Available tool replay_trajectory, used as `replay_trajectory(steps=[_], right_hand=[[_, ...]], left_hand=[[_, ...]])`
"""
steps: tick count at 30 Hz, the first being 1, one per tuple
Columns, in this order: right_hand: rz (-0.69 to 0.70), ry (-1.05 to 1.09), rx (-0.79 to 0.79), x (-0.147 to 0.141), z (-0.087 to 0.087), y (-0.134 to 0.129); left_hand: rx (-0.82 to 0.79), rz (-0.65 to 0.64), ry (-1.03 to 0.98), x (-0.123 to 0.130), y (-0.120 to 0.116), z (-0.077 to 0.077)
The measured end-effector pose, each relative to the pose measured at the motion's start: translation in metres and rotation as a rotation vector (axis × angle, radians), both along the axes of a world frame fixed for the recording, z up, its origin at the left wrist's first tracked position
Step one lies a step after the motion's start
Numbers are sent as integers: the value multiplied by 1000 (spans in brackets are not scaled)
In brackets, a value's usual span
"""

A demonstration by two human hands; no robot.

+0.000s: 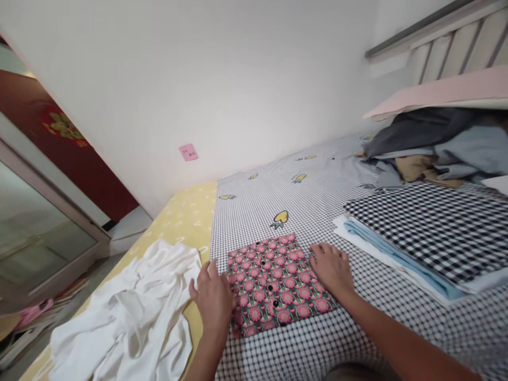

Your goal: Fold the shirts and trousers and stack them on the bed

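A pink floral cloth (278, 280) with dark buttons lies folded into a flat rectangle on the checked bed cover (254, 217). Along its left edge rests my left hand (213, 296), fingers apart and holding nothing. My right hand (332, 269) lies at the cloth's right edge, palm down with its fingers spread. A crumpled white cloth (138, 312) sits just left of my left hand, on the yellow part of the bedding (186, 211).
At the right is a stack with a black-and-white checked cloth (440, 227) over blue and white ones. Behind it are heaped grey and brown clothes (436, 137) under a pink sheet (444, 92). A white wall (254, 95) stands behind the bed.
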State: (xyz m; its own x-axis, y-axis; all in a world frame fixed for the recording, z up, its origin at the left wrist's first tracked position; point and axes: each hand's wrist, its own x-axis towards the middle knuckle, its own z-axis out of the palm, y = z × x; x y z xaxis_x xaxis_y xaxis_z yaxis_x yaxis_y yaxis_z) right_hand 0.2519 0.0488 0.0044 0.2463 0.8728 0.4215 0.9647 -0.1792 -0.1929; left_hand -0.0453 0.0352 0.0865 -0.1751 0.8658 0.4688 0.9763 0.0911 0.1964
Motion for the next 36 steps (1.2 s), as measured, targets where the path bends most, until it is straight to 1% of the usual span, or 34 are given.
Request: replay_trajectory(steps=[1,2,3,5,7,8,10,11,13,15,16,18,19,20,21,22,23,24,25,27,29,31,36], right_hand=[[1,-1,3,0,0,0],[2,-3,5,0,0,0],[4,-5,6,-1,1,0],[4,-5,5,-2,1,-2],[7,7,4,-3,1,-3],[10,24,4,-1,0,-3],[5,102,-9,4,2,1],[-17,177,-31,8,4,4],[-101,361,-104,13,17,15],[-183,497,-161,7,39,27],[-186,519,-158,-2,52,31],[-84,456,-65,-32,76,33],[32,373,28,-51,84,31],[144,283,112,-69,87,27],[242,206,149,-86,85,21],[327,136,156,-99,78,16],[379,89,127,-107,68,11],[397,64,71,-111,54,6],[378,58,6,-110,39,3],[289,74,-112,-100,12,1],[229,87,-167,-89,-3,2],[226,83,-177,-84,-7,4],[227,93,-192,-88,3,5]], left_hand=[[71,-66,67,8,2,-1],[85,-135,103,15,4,-4],[47,-200,122,21,6,-10],[-141,-291,126,28,12,-29],[-311,-325,115,29,17,-52],[-347,-330,114,28,19,-62],[-332,-324,124,25,21,-78],[-310,-318,126,23,22,-84],[-280,-311,128,21,22,-89],[-254,-307,127,22,22,-91],[-241,-305,126,22,22,-91],[-226,-302,121,24,21,-91],[-220,-300,116,25,21,-90],[-215,-301,112,25,20,-90],[-215,-303,108,26,19,-89],[-217,-304,102,26,19,-89],[-223,-303,93,26,18,-88],[-228,-299,83,27,17,-88],[-233,-297,73,27,17,-88],[-230,-293,52,27,17,-88],[-223,-296,38,28,17,-89],[-227,-299,28,29,18,-89],[-238,-283,5,31,20,-85]])
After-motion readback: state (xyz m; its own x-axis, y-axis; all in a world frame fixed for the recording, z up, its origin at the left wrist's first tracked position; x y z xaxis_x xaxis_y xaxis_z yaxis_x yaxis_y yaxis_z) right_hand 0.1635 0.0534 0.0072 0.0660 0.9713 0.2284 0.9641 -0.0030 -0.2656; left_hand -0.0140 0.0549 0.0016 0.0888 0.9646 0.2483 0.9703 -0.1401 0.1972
